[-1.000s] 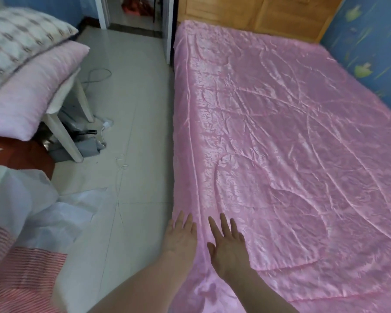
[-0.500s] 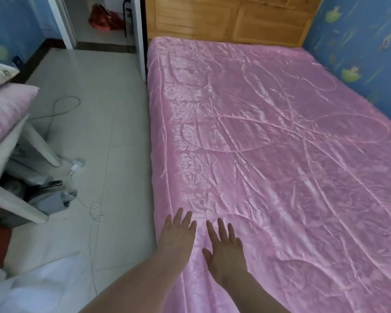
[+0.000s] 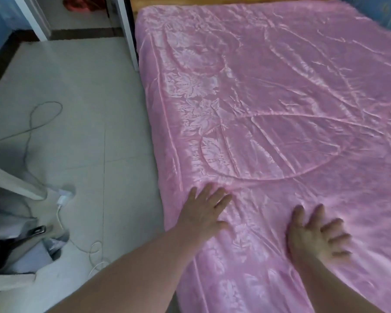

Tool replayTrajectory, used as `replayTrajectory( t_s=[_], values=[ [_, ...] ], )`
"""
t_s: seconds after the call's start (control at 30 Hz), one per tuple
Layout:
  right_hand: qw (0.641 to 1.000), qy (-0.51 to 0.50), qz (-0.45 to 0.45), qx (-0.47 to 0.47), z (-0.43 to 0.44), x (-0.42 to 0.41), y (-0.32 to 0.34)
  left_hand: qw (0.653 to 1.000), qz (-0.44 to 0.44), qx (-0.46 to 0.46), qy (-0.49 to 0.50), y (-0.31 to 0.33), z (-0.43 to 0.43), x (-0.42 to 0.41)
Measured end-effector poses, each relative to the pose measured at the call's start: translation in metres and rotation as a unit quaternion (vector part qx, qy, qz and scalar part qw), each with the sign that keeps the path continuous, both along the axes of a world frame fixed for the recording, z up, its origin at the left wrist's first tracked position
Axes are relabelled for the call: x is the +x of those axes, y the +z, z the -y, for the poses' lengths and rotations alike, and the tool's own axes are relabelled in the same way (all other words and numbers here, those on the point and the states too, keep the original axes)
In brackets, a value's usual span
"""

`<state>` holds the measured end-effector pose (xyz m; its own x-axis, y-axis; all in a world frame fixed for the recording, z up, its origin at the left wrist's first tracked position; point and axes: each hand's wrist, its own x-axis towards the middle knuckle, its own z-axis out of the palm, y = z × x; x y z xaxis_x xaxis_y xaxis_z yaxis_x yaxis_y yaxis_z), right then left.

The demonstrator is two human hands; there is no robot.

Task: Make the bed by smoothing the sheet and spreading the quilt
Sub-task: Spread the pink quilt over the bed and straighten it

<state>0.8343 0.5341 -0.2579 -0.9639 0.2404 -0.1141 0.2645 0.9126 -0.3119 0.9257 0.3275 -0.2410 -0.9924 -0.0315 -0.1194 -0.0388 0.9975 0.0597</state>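
Left hand: flat, fingers spread, palm down on pink quilt near bed edge.
Right hand: flat, fingers splayed, gripping nothing, blurred.
Hands: apart.

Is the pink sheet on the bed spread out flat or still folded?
Spread out. The pink sheet covers the bed up to its left edge, with only small wrinkles. Both hands, left and right, press on it, open.

Two hands, one pink quilt, one charger cable

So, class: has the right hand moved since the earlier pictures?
Yes. The right hand has slid rightward, away from the bed's floor-side edge and from the left hand.
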Motion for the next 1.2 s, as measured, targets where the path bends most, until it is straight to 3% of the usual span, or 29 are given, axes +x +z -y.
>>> replayTrajectory(
  t_s=[0.07, 0.13, 0.2, 0.23, 0.3, 0.37, 0.5, 0.57, 0.67, 0.73, 0.8, 0.87, 0.93, 1.0, 1.13, 1.2],
  values=[
    [0.974, 0.222, -0.031, 0.023, 0.086, 0.022, -0.015, 1.0, 0.021, -0.015, 0.013, 0.004, 0.038, -0.019],
    [0.905, 0.422, -0.047, 0.028, 0.163, 0.048, -0.019, 0.993, 0.033, -0.007, 0.11, 0.015, 0.074, -0.044],
    [0.879, 0.474, -0.05, 0.001, 0.187, 0.051, -0.016, 0.988, 0.02, -0.006, 0.154, 0.013, 0.092, -0.047],
    [0.89, 0.455, -0.034, -0.014, 0.194, 0.026, -0.007, 0.989, 0.006, -0.005, 0.147, 0.016, 0.104, -0.063],
    [0.908, 0.41, -0.086, -0.004, 0.195, -0.018, 0.001, 0.994, -0.01, 0.007, 0.113, 0.012, 0.118, -0.081],
    [0.921, 0.375, -0.092, 0.049, 0.195, -0.063, 0.005, 0.996, 0.028, 0.014, 0.08, 0.009, 0.131, -0.101],
    [0.953, 0.297, 0.005, 0.053, 0.232, -0.1, -0.01, 0.994, 0.066, 0.005, 0.089, 0.004, 0.17, -0.136],
    [0.922, 0.382, -0.02, 0.06, 0.255, -0.076, -0.019, 0.989, 0.086, 0.022, 0.119, 0.009, 0.194, -0.147],
    [0.839, 0.542, -0.016, 0.043, 0.285, -0.066, -0.015, 0.971, 0.14, -0.007, 0.196, 0.026, 0.251, -0.177],
    [0.855, 0.517, -0.023, -0.001, 0.294, -0.097, 0.002, 0.981, 0.075, 0.004, 0.18, 0.022, 0.279, -0.199],
    [0.911, 0.408, -0.058, -0.025, 0.308, -0.143, 0.01, 0.986, 0.02, 0.052, 0.154, 0.018, 0.286, -0.223],
    [0.938, 0.342, -0.052, -0.005, 0.339, -0.179, 0.011, 0.979, 0.067, 0.079, 0.176, 0.011, 0.299, -0.245],
    [0.909, 0.415, 0.001, 0.034, 0.373, -0.194, 0.005, 0.973, 0.114, 0.065, 0.189, 0.005, 0.32, -0.265],
    [0.869, 0.491, 0.004, 0.06, 0.397, -0.201, 0.002, 0.982, 0.107, -0.028, 0.156, 0.011, 0.339, -0.28],
    [0.909, 0.415, -0.028, 0.034, 0.454, -0.253, 0.023, 0.985, 0.083, -0.049, 0.14, 0.03, 0.387, -0.314],
    [0.904, 0.422, -0.017, 0.059, 0.49, -0.276, 0.031, 0.985, 0.114, -0.034, 0.125, 0.033, 0.419, -0.33]
  ],
)
